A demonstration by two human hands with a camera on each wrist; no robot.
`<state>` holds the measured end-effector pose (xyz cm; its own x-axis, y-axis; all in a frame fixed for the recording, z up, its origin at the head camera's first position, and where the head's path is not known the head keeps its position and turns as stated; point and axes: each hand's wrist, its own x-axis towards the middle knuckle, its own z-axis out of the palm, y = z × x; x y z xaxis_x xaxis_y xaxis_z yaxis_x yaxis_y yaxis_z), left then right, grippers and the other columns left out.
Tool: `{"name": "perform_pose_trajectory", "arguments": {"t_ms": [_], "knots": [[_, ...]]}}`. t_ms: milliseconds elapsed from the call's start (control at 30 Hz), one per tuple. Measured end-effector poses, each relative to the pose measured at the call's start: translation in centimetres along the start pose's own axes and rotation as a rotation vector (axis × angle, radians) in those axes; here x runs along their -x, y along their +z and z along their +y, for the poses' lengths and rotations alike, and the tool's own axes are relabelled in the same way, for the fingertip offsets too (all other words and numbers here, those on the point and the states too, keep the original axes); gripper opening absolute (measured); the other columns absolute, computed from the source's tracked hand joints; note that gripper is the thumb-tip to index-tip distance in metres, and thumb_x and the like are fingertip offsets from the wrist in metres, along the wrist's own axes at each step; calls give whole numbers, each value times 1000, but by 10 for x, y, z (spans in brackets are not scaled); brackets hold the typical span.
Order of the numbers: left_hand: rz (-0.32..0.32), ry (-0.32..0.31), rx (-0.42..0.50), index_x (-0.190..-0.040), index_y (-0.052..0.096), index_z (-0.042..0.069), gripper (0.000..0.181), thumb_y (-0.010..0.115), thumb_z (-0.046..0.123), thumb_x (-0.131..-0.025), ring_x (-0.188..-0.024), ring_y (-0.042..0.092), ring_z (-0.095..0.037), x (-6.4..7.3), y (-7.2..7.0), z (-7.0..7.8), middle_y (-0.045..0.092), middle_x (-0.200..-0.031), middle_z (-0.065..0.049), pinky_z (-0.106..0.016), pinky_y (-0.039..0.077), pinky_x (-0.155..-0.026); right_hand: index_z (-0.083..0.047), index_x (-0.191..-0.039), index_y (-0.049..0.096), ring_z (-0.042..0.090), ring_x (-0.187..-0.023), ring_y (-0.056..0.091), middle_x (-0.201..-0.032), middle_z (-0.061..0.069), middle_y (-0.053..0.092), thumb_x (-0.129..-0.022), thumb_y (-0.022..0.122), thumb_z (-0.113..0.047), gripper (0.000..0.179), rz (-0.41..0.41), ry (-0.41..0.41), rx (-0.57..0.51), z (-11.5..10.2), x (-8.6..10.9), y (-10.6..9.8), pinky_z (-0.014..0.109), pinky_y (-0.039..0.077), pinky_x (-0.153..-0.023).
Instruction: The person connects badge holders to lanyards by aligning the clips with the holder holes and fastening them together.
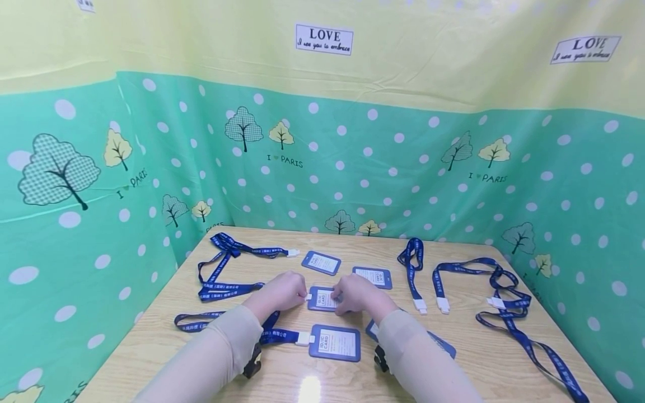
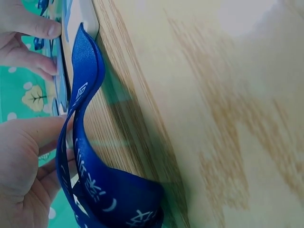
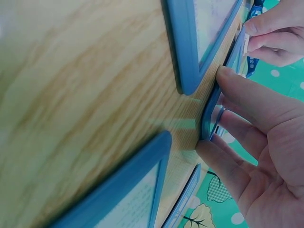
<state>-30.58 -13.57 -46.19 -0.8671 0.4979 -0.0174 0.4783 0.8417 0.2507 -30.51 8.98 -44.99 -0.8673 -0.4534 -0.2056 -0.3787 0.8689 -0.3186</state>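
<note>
In the head view my left hand point(image 1: 286, 289) pinches the small white clip point(image 1: 308, 297) at the left end of a blue ID card holder point(image 1: 322, 299). My right hand point(image 1: 355, 293) grips that holder by its right end; in the right wrist view the thumb and fingers of the right hand point(image 3: 266, 137) lie along its edges. From the left hand a blue lanyard point(image 1: 229, 291) runs left across the table. Nearer to me lies another card holder point(image 1: 335, 342), joined by a white clip point(image 1: 304, 338) to its own blue lanyard point(image 2: 88, 61).
Two card holders point(image 1: 321, 262) point(image 1: 372, 276) lie behind the hands, and another point(image 1: 440, 344) is partly under the right forearm. Blue lanyards point(image 1: 413, 263) point(image 1: 463, 265) with white clips lie at the right. Patterned cloth point(image 1: 322, 184) hangs behind the wooden table point(image 1: 282, 380).
</note>
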Motion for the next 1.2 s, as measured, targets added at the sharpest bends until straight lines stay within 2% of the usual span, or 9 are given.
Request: {"name": "perform_pose_trajectory", "arguments": {"t_ms": [200, 433, 633, 1000, 1200], "knots": [[6, 1, 4, -88, 81, 16, 5, 79, 11, -87, -87, 67, -15, -1, 1, 0, 69, -89, 5, -34, 58, -84, -23, -114, 79, 18, -106, 64, -130, 3, 69, -78, 89, -28, 38, -2, 7, -12, -1, 0, -1, 40, 53, -97], [2, -27, 9, -86, 81, 15, 6, 79, 10, -87, -78, 63, -11, -2, 2, 2, 68, -86, 5, -32, 58, -81, -21, -114, 79, 17, -104, 64, -130, 4, 69, -79, 89, -27, 38, 2, 11, -22, -1, 1, 0, 39, 54, -96], [10, -46, 5, -91, 81, 13, 7, 79, 9, -86, -82, 66, -13, -2, 1, 6, 70, -89, 2, -33, 58, -83, -21, -115, 79, 20, -109, 65, -130, 4, 69, -79, 89, -27, 38, 6, 6, -32, -1, 1, 0, 40, 54, -97], [11, -81, 17, -90, 82, 15, 6, 79, 10, -87, -83, 65, -13, -3, 4, 9, 69, -90, 2, -33, 58, -84, -19, -115, 79, 17, -103, 65, -127, 4, 70, -79, 89, -27, 38, 2, 18, -19, -1, -1, -1, 42, 53, -99], [0, -105, 28, -90, 82, 15, 6, 78, 11, -88, -87, 66, -14, -2, 5, 12, 70, -92, 2, -34, 58, -86, -19, -114, 79, 20, -108, 66, -127, 4, 70, -79, 89, -26, 37, 1, 32, -33, -4, 1, -1, 43, 53, -100]]}}
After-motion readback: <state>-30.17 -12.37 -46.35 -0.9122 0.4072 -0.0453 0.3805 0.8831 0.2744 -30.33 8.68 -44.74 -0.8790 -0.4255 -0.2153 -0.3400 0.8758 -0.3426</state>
